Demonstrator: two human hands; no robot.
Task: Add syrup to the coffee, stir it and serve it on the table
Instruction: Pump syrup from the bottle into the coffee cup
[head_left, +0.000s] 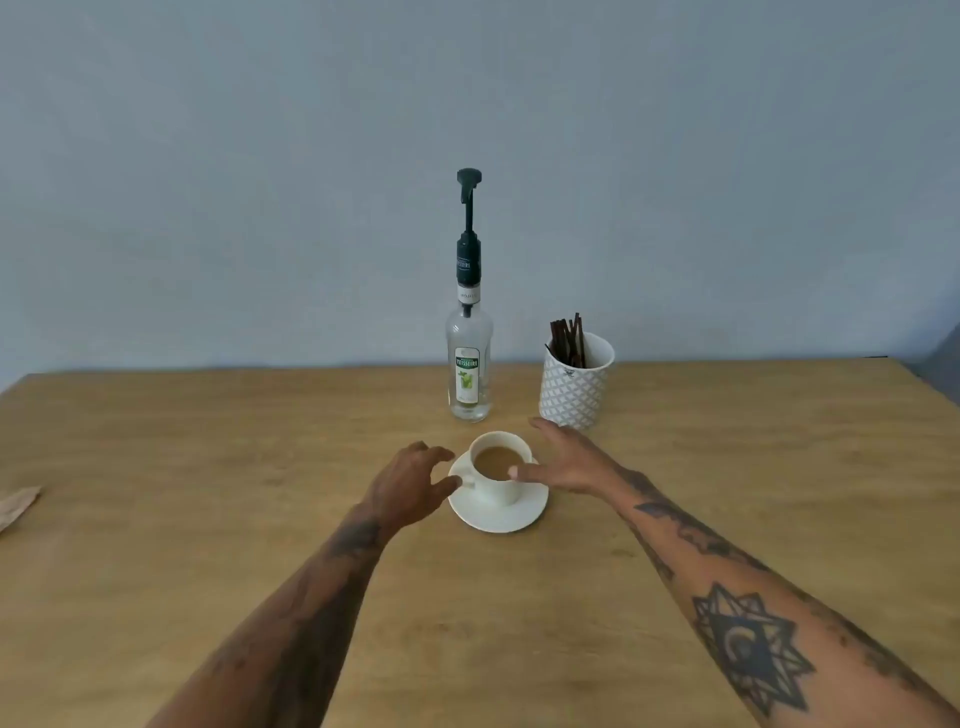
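While coffee cup (500, 470) sits on saucer (497, 512), left hand (410, 483) and right hand (563, 462) flank cup, fingers spread, gripping nothing; syrup bottle (469, 364) behind cup.

The coffee cup (500, 472) stands on a saucer (497, 506) near the middle of the worktop (208, 467), with coffee (498, 462) in it. Behind the cup, a little to its left, the syrup bottle (469, 364) stands upright with a pump (468, 228) on its neck. Behind the cup and to its right, just right of the bottle, stands a patterned cup (574, 387) with stir sticks (569, 343) in it. The left hand (410, 480) lies at the cup's left, by the saucer's rim; the right hand (563, 462) lies at the cup's right, its thumb against the cup, its fingers just before the patterned cup. Far left of the cup, at the worktop's edge, lies a piece of paper (15, 506). A wall (260, 182) rises behind the worktop.
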